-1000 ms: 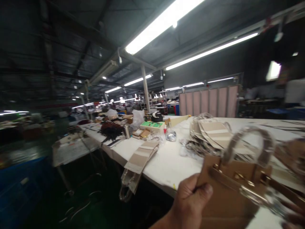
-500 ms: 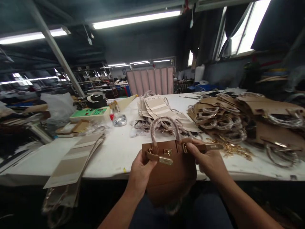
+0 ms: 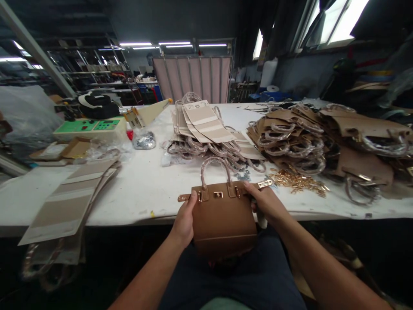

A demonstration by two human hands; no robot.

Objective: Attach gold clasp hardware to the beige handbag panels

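A small brown handbag [image 3: 222, 217] with a wrapped loop handle and gold clasp stands upright on my lap at the near edge of the white table [image 3: 145, 189]. My left hand [image 3: 184, 217] grips its left side, thumb on the belt strap. Closed around the bag's right upper corner, my right hand [image 3: 266, 202] has its fingers by the strap's gold end. A heap of loose gold metal fittings [image 3: 298, 181] lies on the table just right of the bag.
Flat beige bag panels [image 3: 203, 122] with handles are stacked mid-table. Brown bag pieces [image 3: 338, 133] pile up at the right. More beige panels [image 3: 67, 202] hang over the left front edge. A green control box [image 3: 88, 127] and cardboard sit at the far left.
The view swung from the long hall on the left back to the table and down. The bag dropped lower onto my lap, both hands still on it, its strap now level.
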